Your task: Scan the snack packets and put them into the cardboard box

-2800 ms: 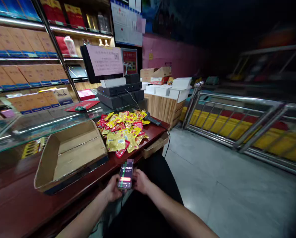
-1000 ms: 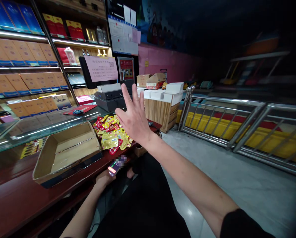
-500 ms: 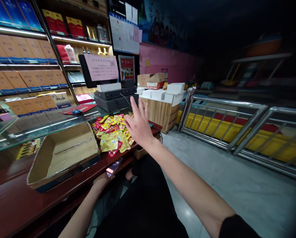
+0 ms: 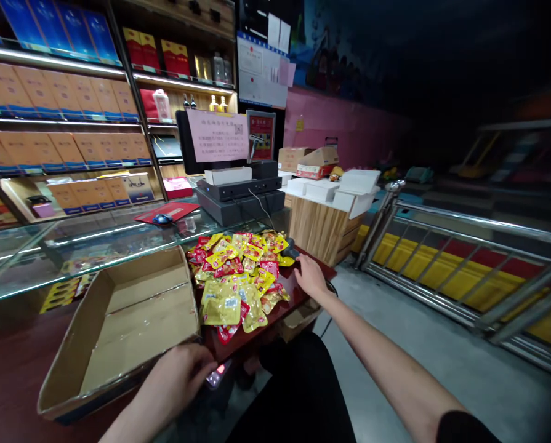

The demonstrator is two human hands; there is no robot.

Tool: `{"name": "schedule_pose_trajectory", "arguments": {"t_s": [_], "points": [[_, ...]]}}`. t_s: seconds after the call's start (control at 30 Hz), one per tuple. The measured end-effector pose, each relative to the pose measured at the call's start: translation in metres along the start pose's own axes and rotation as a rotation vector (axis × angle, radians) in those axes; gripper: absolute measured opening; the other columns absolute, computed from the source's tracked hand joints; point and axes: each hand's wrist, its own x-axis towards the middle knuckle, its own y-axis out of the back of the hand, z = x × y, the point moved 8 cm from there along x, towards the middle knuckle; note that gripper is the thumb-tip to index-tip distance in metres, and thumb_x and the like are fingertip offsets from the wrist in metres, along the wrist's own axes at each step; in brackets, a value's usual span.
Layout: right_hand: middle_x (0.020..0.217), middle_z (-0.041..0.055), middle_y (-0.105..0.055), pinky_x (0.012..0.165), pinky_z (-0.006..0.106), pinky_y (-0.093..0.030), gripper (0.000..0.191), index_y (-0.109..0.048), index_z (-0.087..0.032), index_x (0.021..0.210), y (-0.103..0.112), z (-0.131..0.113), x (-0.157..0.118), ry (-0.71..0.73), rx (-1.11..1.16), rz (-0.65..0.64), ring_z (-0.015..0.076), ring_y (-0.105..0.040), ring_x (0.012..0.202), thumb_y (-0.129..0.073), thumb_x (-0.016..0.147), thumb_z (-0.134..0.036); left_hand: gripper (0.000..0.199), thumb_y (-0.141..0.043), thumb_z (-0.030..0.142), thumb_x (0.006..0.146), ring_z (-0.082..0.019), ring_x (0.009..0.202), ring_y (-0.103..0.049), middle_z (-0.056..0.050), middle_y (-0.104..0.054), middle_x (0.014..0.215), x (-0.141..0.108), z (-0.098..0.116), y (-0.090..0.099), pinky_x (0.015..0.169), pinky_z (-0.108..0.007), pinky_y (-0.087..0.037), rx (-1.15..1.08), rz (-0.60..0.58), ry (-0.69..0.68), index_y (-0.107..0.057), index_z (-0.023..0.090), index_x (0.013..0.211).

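My left hand (image 4: 180, 375) is closed, its fingers curled by the near right corner of an open cardboard box (image 4: 192, 307). Just past its fingertips, a phone-like thing with a lit screen (image 4: 218, 374) shows below the counter edge; whether the hand grips it I cannot tell. My right hand (image 4: 311, 278) rests low at the right edge of the counter, fingers stretched, nothing visible in them. Beside it lies a heap of small red and yellow snack packets (image 4: 238, 264). A dark object (image 4: 290, 249) sits near its fingertips at the heap's far right.
Behind the packets stand a black till unit (image 4: 238, 206) and a monitor (image 4: 183, 141) with a pink paper. A glass counter (image 4: 113, 237) runs along the left, below shelves of boxed goods (image 4: 63, 92). A metal railing (image 4: 441, 224) is on the right.
My right hand has come down from above the packets to the counter's right edge. My left hand has risen to the box corner. The view has shifted left and closer.
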Motion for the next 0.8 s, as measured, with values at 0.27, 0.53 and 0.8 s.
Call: {"name": "schedule_pose_trajectory", "arguments": {"t_s": [0.27, 0.53, 0.8], "points": [[0.111, 0.0257, -0.06, 0.081, 0.042, -0.044, 0.039, -0.05, -0.007, 0.118, -0.047, 0.044, 0.068, -0.237, -0.067, -0.141, 0.0341, -0.06, 0.103, -0.056, 0.081, -0.021, 0.033, -0.063, 0.034, 0.071, -0.024, 0.102, -0.058, -0.005, -0.065, 0.109, 0.103, 0.049, 0.08, 0.09, -0.03, -0.039, 0.122, 0.013, -0.298, -0.066, 0.027, 0.103], [0.107, 0.0244, -0.06, 0.073, 0.038, -0.046, 0.047, -0.051, -0.008, 0.115, -0.021, 0.047, 0.058, -0.342, -0.031, -0.071, 0.0343, -0.062, 0.096, -0.056, 0.078, -0.037, 0.056, -0.083, 0.038, 0.046, -0.03, 0.101, -0.055, -0.007, -0.061, 0.102, 0.149, 0.062, 0.026, 0.089, -0.035, -0.04, 0.242, -0.165, -0.479, -0.062, 0.024, 0.095], [0.105, 0.0094, -0.068, 0.08, 0.031, -0.047, 0.04, -0.052, -0.019, 0.117, 0.055, -0.053, 0.002, -0.109, 0.455, 0.106, 0.0236, -0.064, 0.092, -0.056, 0.082, -0.038, 0.023, -0.063, 0.037, 0.073, -0.018, 0.08, -0.059, 0.0, -0.065, 0.085, 0.165, 0.049, 0.06, 0.072, -0.024, -0.042, -0.033, -0.241, -0.503, -0.062, 0.02, 0.089]]}}
